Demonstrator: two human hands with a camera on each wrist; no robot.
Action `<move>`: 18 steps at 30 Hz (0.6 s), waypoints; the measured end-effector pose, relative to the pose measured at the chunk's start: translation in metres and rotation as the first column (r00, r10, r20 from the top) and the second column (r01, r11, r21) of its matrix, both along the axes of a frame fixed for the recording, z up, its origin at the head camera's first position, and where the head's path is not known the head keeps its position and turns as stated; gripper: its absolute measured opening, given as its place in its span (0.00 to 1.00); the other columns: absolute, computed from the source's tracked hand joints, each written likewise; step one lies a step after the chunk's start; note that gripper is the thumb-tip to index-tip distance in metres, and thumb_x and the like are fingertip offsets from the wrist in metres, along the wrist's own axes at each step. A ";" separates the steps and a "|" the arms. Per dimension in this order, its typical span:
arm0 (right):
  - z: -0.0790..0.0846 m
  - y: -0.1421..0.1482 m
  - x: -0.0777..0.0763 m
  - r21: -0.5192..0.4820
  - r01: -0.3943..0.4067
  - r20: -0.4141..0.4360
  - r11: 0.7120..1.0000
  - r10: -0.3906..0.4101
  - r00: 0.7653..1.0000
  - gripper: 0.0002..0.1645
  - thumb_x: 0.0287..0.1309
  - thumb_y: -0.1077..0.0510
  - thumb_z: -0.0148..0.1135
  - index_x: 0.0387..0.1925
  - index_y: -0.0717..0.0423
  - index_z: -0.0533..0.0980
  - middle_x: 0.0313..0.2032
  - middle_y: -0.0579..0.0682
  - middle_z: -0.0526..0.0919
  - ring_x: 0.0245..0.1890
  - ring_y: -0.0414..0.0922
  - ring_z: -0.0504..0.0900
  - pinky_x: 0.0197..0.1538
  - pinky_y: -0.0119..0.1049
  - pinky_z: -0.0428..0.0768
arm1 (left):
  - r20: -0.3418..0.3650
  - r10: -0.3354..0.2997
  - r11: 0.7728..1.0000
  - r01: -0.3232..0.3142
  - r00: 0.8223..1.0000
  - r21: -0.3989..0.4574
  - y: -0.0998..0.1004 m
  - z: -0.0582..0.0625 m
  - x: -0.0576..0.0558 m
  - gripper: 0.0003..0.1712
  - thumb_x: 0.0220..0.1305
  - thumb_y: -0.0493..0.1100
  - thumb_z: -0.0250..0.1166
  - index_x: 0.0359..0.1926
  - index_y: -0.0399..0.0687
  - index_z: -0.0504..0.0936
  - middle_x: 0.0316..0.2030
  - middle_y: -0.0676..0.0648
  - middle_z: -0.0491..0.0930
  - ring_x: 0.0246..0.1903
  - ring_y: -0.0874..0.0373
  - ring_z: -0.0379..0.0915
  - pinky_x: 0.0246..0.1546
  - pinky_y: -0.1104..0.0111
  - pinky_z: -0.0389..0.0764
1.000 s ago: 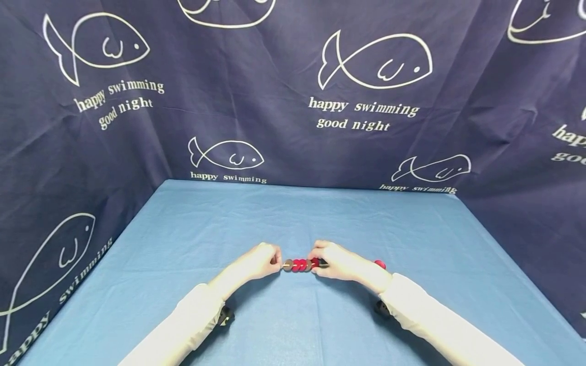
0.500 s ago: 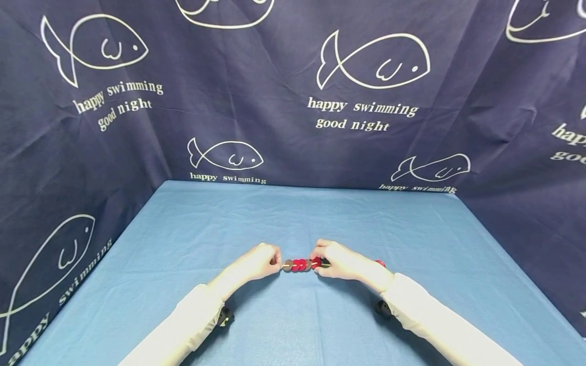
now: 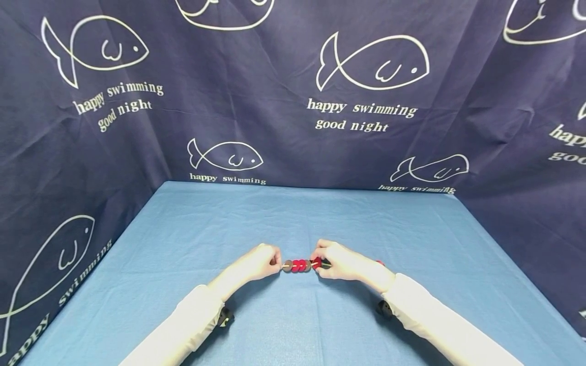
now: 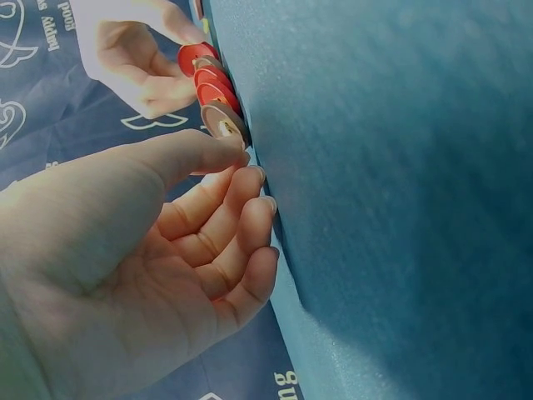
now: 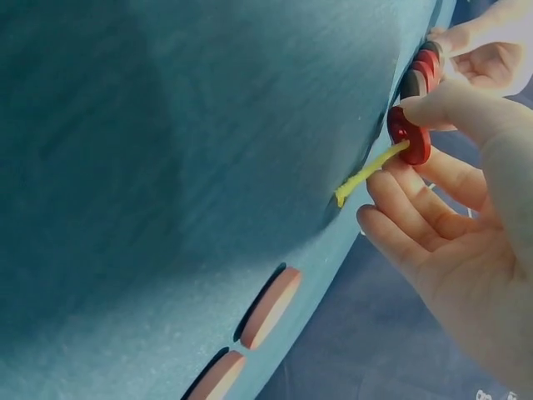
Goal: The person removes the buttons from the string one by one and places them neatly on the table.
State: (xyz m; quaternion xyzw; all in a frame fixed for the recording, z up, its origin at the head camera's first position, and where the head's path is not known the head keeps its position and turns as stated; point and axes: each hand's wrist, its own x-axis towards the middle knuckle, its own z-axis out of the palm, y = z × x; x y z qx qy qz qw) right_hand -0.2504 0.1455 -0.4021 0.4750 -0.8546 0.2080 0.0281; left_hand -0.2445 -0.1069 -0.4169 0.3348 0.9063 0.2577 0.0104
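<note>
Several red and brown buttons are threaded in a row on a yellow string [image 5: 371,171] low over the blue cloth. At the row's left end, my left hand [image 3: 263,260] pinches the string between thumb and index finger, right beside a brown button [image 4: 218,117]. Its other fingers curl loosely below. My right hand [image 3: 339,261] holds a red button [image 5: 420,150] by the edge, thumb against fingers. A short tail of string sticks out of that button's hole toward the right wrist. A small gap parts it from the other threaded buttons, two of them red [image 3: 299,265].
Two loose buttons lie on the cloth below the right hand in the right wrist view, one nearer [image 5: 218,377] and one farther [image 5: 273,307]. A blue cloth [image 3: 293,218] covers the table, with dark fish-print curtains [image 3: 293,91] behind and at the sides.
My right hand has shifted slightly to the right with the red button, widening the gap to the brown one beside it. The left hand has stayed in place.
</note>
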 end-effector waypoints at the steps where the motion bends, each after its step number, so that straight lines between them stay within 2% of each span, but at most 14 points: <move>1: 0.001 0.000 0.000 0.001 0.000 0.005 1.000 0.000 1.000 0.10 0.45 0.65 0.65 0.34 0.58 0.80 0.30 0.49 0.74 0.28 0.40 0.72 0.34 0.26 0.71 | -0.002 -0.001 1.000 0.001 1.000 0.001 0.000 0.000 0.000 0.07 0.54 0.33 0.62 0.21 0.45 0.76 0.17 0.54 0.71 0.18 0.67 0.61 0.21 0.76 0.66; 9: 0.004 0.002 0.001 0.006 0.010 0.012 1.000 -0.010 1.000 0.09 0.45 0.66 0.65 0.33 0.60 0.77 0.30 0.51 0.75 0.30 0.42 0.75 0.36 0.28 0.74 | -0.009 0.001 1.000 -0.001 1.000 0.004 0.000 -0.001 0.000 0.07 0.54 0.34 0.62 0.21 0.45 0.76 0.17 0.54 0.72 0.19 0.68 0.62 0.22 0.76 0.67; 18: -0.001 0.007 -0.002 0.000 0.014 0.000 1.000 -0.014 1.000 0.07 0.43 0.65 0.65 0.29 0.56 0.78 0.28 0.48 0.73 0.27 0.39 0.71 0.32 0.26 0.70 | 0.003 -0.002 1.000 0.002 1.000 0.003 0.000 0.000 -0.001 0.07 0.54 0.33 0.62 0.21 0.45 0.76 0.17 0.54 0.71 0.19 0.68 0.62 0.22 0.76 0.67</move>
